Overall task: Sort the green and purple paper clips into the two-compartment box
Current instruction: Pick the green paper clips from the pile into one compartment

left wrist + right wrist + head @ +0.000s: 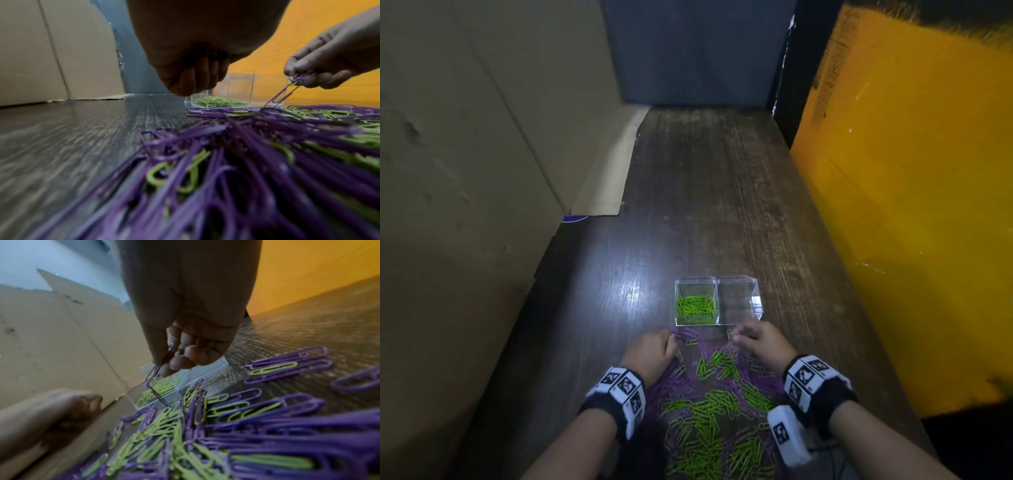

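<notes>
A clear two-compartment box [755, 286] stands on the dark wooden table. Its left compartment holds green paper clips [695, 308]; nothing shows in the right one. A mixed pile of green and purple paper clips [715, 411] lies in front of the box. My right hand [736, 337] hovers over the pile's far edge, just before the box. It pinches purple clips [283, 95] that hang down toward the pile [156, 371]. My left hand [671, 342] is at the pile's far left edge with its fingers [191, 81] curled in. No clip shows in it.
A cardboard wall [465, 154] runs along the left, with a flap lying on the table. An orange wall [911, 205] closes the right side. A dark panel [698, 51] stands at the far end. Bare table lies beyond the box.
</notes>
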Action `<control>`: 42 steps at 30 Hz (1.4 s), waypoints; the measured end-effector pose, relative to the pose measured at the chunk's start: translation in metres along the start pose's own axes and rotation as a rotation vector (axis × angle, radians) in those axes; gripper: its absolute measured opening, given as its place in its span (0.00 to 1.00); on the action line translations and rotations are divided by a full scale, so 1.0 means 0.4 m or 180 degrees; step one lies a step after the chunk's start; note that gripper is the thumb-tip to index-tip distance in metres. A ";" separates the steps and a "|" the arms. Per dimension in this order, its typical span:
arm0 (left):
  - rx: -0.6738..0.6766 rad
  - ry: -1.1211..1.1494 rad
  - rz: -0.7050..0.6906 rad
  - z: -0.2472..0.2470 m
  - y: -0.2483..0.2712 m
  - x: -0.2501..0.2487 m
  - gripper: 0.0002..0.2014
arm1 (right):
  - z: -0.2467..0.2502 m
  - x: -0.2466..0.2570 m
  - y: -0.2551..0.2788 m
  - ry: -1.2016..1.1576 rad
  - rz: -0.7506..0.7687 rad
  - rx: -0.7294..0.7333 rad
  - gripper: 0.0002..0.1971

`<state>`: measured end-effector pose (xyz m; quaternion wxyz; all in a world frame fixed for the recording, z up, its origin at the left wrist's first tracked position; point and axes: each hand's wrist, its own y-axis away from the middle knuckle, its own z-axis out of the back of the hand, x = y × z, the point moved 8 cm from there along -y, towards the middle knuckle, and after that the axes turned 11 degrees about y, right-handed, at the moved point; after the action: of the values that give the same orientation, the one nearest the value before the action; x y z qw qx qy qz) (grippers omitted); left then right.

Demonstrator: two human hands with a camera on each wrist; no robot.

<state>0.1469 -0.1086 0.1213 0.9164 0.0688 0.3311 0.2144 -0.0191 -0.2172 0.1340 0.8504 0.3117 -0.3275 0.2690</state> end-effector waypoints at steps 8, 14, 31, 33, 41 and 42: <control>0.0144 0.1182 0.0084 -0.040 0.007 -0.023 0.14 | -0.027 0.021 0.014 -0.0035 0.0165 0.0297 0.09; 0.0201 0.0180 -0.0262 -0.046 -0.011 -0.097 0.14 | -0.036 0.036 0.032 0.0835 0.0328 0.0534 0.16; 0.0808 -0.1110 -0.0091 -0.092 -0.079 -0.156 0.13 | 0.087 -0.132 0.058 0.2127 -0.0543 -0.0360 0.07; 0.0901 -0.0764 0.0033 -0.095 -0.067 -0.134 0.13 | 0.073 -0.122 0.051 0.2225 -0.0449 -0.0167 0.08; -0.0042 0.1440 0.0234 0.008 0.008 -0.015 0.11 | 0.090 -0.118 0.060 0.0293 -0.0462 -0.0411 0.08; -0.0111 0.1428 0.0283 0.014 0.014 0.006 0.11 | 0.083 -0.116 0.060 0.0142 -0.0502 -0.0310 0.08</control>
<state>0.1502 -0.1023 0.1259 0.8105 0.0180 0.5194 0.2701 -0.0776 -0.2366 0.1287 0.8902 0.2888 -0.2957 0.1918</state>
